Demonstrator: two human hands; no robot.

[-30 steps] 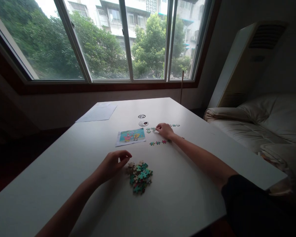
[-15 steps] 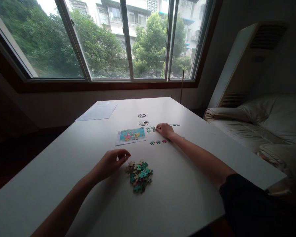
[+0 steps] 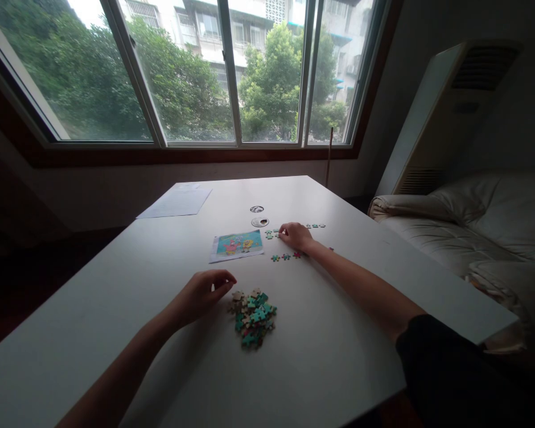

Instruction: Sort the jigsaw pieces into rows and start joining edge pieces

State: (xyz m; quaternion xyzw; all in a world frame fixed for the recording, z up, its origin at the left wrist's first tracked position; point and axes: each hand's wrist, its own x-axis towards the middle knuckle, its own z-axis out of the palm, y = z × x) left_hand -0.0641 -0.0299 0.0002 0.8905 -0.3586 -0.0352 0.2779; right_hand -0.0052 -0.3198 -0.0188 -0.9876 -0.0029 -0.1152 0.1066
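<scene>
A heap of jigsaw pieces [image 3: 252, 316], teal, beige and pink, lies on the white table [image 3: 169, 333] in front of me. My left hand [image 3: 200, 294] rests just left of the heap, fingers curled loosely, nothing visible in them. My right hand [image 3: 296, 236] reaches further out, fingers bent down onto a few loose teal pieces [image 3: 273, 233] beside a cartoon reference picture [image 3: 236, 245]. More single pieces [image 3: 285, 257] lie in a short row below that hand, and others [image 3: 315, 226] sit to its right.
A sheet of paper [image 3: 176, 202] lies at the far left of the table. Two round cable holes [image 3: 258, 216] sit behind the picture. A pale sofa [image 3: 472, 226] and a standing air conditioner [image 3: 432, 113] are on the right. A large window spans the back.
My right hand has slid slightly left toward the loose teal pieces. My left hand has barely shifted beside the heap.
</scene>
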